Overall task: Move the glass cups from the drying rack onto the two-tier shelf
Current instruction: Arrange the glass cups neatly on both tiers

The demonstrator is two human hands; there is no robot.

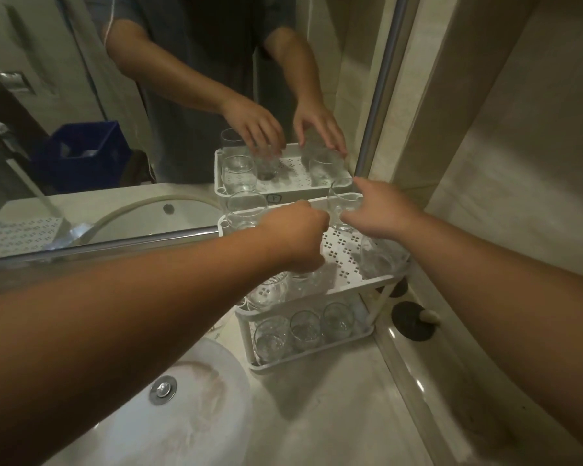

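sink at counter's left edge | left hand curled round a cup, shelf top tier front-left | right hand fingers spread, touching back-right cup | three cups on bottom tier

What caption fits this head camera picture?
Two hands set glass cups on a white two-tier shelf beside a mirror.

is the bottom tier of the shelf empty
No, three glass cups stand in a row on the lower tier of the white two-tier shelf.
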